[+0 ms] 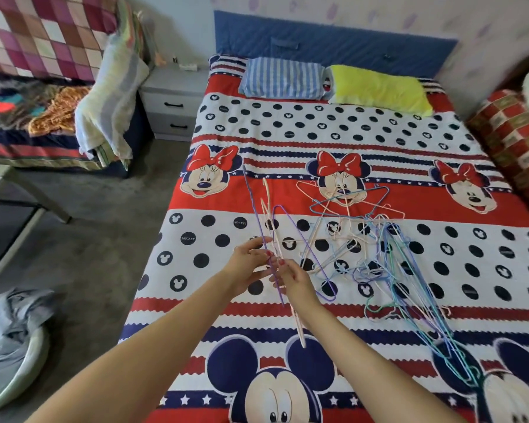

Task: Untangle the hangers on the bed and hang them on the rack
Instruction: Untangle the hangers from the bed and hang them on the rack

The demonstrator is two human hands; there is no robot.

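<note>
A tangle of thin wire hangers [376, 248] in pink, blue, purple and green lies on the cartoon-print bed cover [440, 257]. Lifted above the cover are a purple hanger [300, 239] and a pale pink hanger [297, 319], still interlocked. My left hand [248, 264] and my right hand [290, 276] meet over the bed's left half, and the fingertips of both pinch these two hangers where they cross. A separate bundle of blue and green hangers [434, 331] trails toward the bottom right. No rack is in view.
Two pillows, striped blue [283, 77] and yellow [379, 88], lie at the headboard. A grey nightstand [171, 102] stands left of the bed, a second bed [43, 96] with piled bedding farther left. A basin with grey cloth [9, 340] sits on the floor.
</note>
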